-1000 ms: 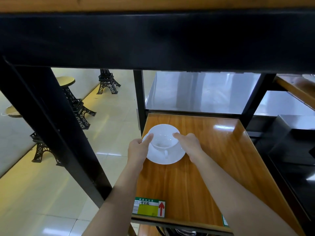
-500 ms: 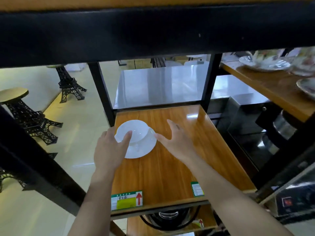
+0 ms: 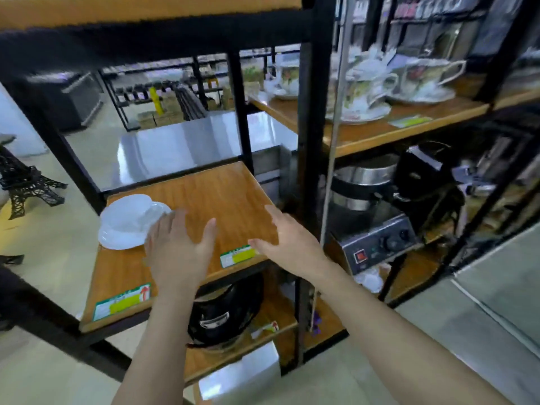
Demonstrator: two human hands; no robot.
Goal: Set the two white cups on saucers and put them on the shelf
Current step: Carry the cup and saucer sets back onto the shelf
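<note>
A white cup (image 3: 131,210) sits on a white saucer (image 3: 117,239) at the left edge of the wooden shelf (image 3: 222,194). My left hand (image 3: 178,249) hovers over the shelf just right of the saucer, fingers spread, holding nothing. My right hand (image 3: 287,241) is open over the shelf's front right corner, also empty. Only one white cup and saucer are in view.
Black metal uprights (image 3: 314,141) frame the shelf. A neighbouring shelf (image 3: 409,127) at the right holds patterned cups and saucers (image 3: 359,92). Below are a black cooker (image 3: 225,311) and a steel appliance with knobs (image 3: 377,244). Tower-shaped stool legs (image 3: 20,182) stand at left.
Both hands have let go of the cup and saucer and drawn back towards me and to the right. The view has swung right, bringing the neighbouring shelves into sight.
</note>
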